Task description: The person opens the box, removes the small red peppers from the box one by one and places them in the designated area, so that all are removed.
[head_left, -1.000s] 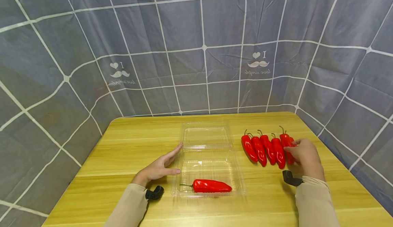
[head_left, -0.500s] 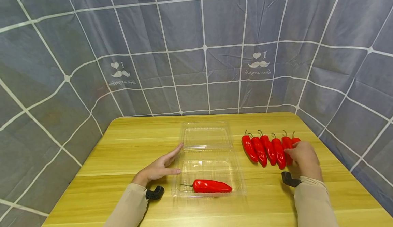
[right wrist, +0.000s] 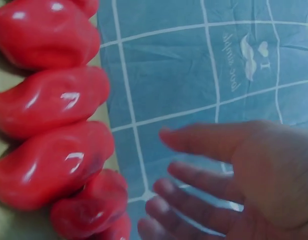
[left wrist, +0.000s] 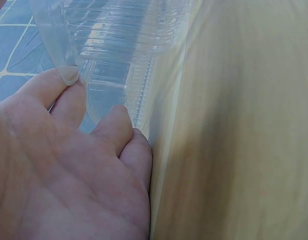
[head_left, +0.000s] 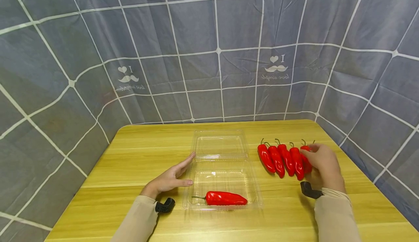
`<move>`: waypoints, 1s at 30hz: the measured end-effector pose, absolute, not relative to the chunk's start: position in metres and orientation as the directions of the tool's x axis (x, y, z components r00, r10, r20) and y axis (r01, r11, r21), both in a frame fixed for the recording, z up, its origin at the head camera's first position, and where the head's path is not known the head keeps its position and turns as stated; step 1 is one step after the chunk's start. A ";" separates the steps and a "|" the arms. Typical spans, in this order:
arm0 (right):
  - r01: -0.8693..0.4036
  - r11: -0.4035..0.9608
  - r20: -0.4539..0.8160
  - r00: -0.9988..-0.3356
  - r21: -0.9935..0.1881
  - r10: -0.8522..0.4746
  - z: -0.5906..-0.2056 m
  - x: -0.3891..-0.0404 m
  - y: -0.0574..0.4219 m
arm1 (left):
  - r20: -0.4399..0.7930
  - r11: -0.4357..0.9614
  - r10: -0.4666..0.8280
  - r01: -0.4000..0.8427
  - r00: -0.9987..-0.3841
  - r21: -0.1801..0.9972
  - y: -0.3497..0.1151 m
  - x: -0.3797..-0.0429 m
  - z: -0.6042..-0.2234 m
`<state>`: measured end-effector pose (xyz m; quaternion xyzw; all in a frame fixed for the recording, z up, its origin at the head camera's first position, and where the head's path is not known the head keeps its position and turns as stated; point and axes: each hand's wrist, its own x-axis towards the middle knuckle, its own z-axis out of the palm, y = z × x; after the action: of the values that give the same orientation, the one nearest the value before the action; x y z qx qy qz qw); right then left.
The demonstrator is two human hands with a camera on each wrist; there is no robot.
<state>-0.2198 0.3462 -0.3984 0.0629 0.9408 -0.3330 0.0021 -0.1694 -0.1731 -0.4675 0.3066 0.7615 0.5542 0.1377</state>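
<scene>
A clear plastic clamshell box (head_left: 226, 178) lies with its lid (head_left: 219, 145) folded back. One red pepper (head_left: 226, 198) is inside, along the near wall. My left hand (head_left: 170, 180) rests at the box's left side, and in the left wrist view its fingertips (left wrist: 116, 117) touch the plastic edge. On the right, several red peppers (head_left: 286, 160) lie side by side, stems pointing away. My right hand (head_left: 324, 162) is over the rightmost ones and hides part of them. In the right wrist view its fingers (right wrist: 194, 135) are extended beside the peppers (right wrist: 53, 162), apart from them.
The wooden table (head_left: 137, 151) has a back edge that meets a grey curtain (head_left: 196, 71) with white lines. The curtain also runs along both sides. A black camera mount sits on each wrist (head_left: 165, 205).
My right hand has shifted slightly around the rightmost peppers, which have been nudged and partly covered differently. The left hand, the box and the pepper inside stay where they were.
</scene>
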 end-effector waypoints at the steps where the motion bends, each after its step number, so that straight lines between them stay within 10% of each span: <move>1: 0.104 0.766 -0.030 -0.993 -0.635 0.110 -0.398 -0.220 0.345 | 0.130 0.198 0.620 0.315 -0.774 0.928 -0.173 -0.169 -0.468; 30: -0.358 0.505 0.152 -0.903 -0.786 -0.403 -0.386 -0.221 0.288 | 0.123 0.205 0.616 0.309 -0.778 0.929 -0.173 -0.169 -0.467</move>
<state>-0.2206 0.2879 -0.3864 -0.2193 0.8671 -0.4466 0.0253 -0.1692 -0.1728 -0.4670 0.3026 0.7637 0.5532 0.1386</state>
